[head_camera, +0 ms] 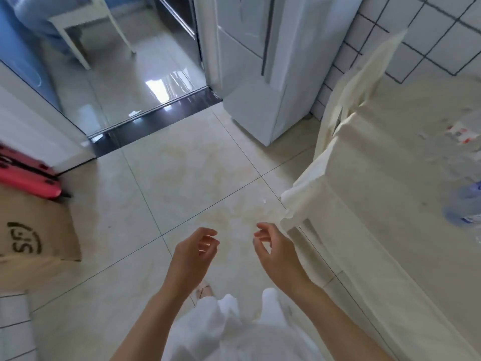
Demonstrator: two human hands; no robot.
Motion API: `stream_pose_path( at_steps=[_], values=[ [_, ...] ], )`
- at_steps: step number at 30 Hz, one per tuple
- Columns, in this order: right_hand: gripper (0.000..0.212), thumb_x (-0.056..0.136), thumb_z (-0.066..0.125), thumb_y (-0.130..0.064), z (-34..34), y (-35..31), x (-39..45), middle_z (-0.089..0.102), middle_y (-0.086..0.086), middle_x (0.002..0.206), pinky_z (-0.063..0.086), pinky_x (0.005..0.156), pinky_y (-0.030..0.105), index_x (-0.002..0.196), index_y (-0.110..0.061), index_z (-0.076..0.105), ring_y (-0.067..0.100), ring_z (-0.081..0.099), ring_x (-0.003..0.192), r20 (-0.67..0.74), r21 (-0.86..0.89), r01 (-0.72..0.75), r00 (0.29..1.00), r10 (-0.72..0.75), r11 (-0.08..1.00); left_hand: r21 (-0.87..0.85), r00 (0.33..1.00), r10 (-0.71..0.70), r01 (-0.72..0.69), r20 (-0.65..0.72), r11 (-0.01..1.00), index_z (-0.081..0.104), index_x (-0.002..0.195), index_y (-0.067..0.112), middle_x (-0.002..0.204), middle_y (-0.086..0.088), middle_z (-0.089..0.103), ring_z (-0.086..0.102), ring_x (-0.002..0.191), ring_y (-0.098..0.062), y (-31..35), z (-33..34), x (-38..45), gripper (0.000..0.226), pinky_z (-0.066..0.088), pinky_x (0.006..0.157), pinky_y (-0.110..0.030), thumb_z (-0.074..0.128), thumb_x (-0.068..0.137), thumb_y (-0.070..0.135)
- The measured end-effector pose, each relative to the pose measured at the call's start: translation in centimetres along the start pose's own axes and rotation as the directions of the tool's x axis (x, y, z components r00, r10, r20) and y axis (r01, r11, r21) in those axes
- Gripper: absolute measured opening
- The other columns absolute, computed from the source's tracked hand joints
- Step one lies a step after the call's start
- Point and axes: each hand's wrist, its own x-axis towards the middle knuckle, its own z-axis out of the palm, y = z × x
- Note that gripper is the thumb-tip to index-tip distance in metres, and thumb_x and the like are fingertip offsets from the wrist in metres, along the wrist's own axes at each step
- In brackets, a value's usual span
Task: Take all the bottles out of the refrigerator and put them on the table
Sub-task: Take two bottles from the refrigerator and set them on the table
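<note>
A white refrigerator point(263, 74) stands against the tiled wall ahead and to the right, its doors closed. On my right is the table point(385, 178) under a cream cloth. Clear plastic bottles lie blurred at its far right edge: one with a red and white label point(466, 136), others with blue caps point(466, 204). My left hand point(195, 254) and my right hand point(276, 254) hang over the floor in front of me, both empty with fingers loosely curled and apart. The right hand is close to the table's near corner.
A cardboard box point(33, 230) and a red suitcase point(26, 175) stand at the left. A doorway with a dark threshold point(156, 118) leads to another room with a white chair point(86, 27). Pale floor tiles point(195, 165) stretch between me and the refrigerator.
</note>
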Motion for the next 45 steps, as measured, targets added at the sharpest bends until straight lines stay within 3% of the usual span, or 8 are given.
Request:
stream_pose_path(
  at_steps=[5,8,14,19,24,32,37,45],
  values=[
    [0.032,0.094,0.053,-0.025,6.9,-6.8,4.7,0.061,-0.006,0.112,0.037,0.086,0.013,0.126,-0.021,0.049,0.006,0.055,0.107,0.061,-0.051,0.053,0.997,-0.05,0.997,0.046,1.0,-0.027,0.027,0.006,0.999,0.064,0.096,0.027,0.085,0.008,0.072,0.066,0.079,-0.001,-4.3,-8.7,5.2,0.019,0.054,0.074,-0.021,0.064,0.089,0.009],
    [0.033,0.094,0.053,-0.025,9.7,-10.6,7.2,0.061,-0.006,0.112,0.038,0.088,0.015,0.126,-0.02,0.049,0.007,0.055,0.107,0.069,-0.069,0.077,0.995,-0.072,0.995,0.05,1.0,-0.023,0.023,-0.011,0.998,0.065,0.101,0.022,0.084,0.013,0.07,0.065,0.081,0.0,-5.4,-13.1,8.2,0.015,0.052,0.073,-0.016,0.065,0.09,0.012],
    [0.033,0.094,0.054,-0.023,12.6,-15.9,11.9,0.062,-0.006,0.112,0.043,0.095,0.02,0.126,-0.019,0.051,0.005,0.057,0.106,0.041,-0.042,0.107,0.994,-0.105,0.993,0.012,1.0,0.012,-0.011,-0.021,1.0,0.067,0.099,0.023,0.085,0.01,0.073,0.068,0.085,-0.006,-5.7,-19.2,14.2,0.014,0.055,0.081,-0.026,0.065,0.089,0.012],
    [0.036,0.094,0.054,-0.03,12.5,-18.1,16.5,0.06,-0.008,0.113,0.043,0.089,0.018,0.128,-0.023,0.048,0.004,0.057,0.104,0.046,-0.062,0.101,0.994,-0.098,0.993,-0.024,1.0,0.03,-0.03,-0.003,0.999,0.065,0.099,0.029,0.088,0.007,0.073,0.069,0.082,-0.003,-4.4,-21.3,18.8,0.013,0.056,0.078,-0.022,0.065,0.091,0.019],
    [0.041,0.094,0.054,-0.035,12.0,-20.7,24.9,0.058,-0.007,0.118,0.043,0.09,0.022,0.132,-0.023,0.044,0.009,0.055,0.108,0.06,-0.106,0.083,0.995,-0.077,0.991,0.046,0.998,0.062,-0.063,0.029,0.997,0.063,0.109,0.028,0.088,0.019,0.068,0.066,0.082,0.002,-2.0,-23.0,26.7,0.017,0.056,0.078,-0.02,0.064,0.092,0.024],
    [0.039,0.095,0.051,-0.037,8.9,-25.8,38.5,0.057,-0.008,0.12,0.04,0.089,0.02,0.131,-0.024,0.046,0.006,0.053,0.109,0.117,-0.186,0.133,0.987,-0.113,0.974,0.144,0.994,0.104,-0.107,0.029,0.984,0.062,0.107,0.028,0.089,0.018,0.067,0.065,0.083,0.0,3.4,-26.6,40.2,0.016,0.053,0.077,-0.017,0.062,0.093,0.02],
    [0.038,0.095,0.05,-0.036,7.1,-28.7,44.8,0.056,-0.007,0.123,0.04,0.092,0.02,0.131,-0.022,0.046,0.007,0.052,0.111,0.058,-0.177,0.129,0.991,-0.121,0.976,0.15,0.993,0.119,-0.12,0.013,0.981,0.062,0.108,0.026,0.09,0.012,0.068,0.066,0.083,-0.004,6.4,-27.2,47.8,0.016,0.053,0.075,-0.018,0.061,0.094,0.018],
    [0.038,0.095,0.05,-0.036,5.5,-32.1,55.5,0.055,-0.01,0.122,0.039,0.092,0.018,0.131,-0.025,0.046,0.004,0.051,0.113,-0.08,-0.13,0.047,0.995,-0.058,0.99,0.191,0.971,0.201,-0.223,0.129,0.956,0.061,0.111,0.026,0.087,0.016,0.068,0.067,0.08,-0.007,11.4,-28.9,61.1,0.022,0.055,0.077,-0.021,0.06,0.093,0.013]
  ],
)
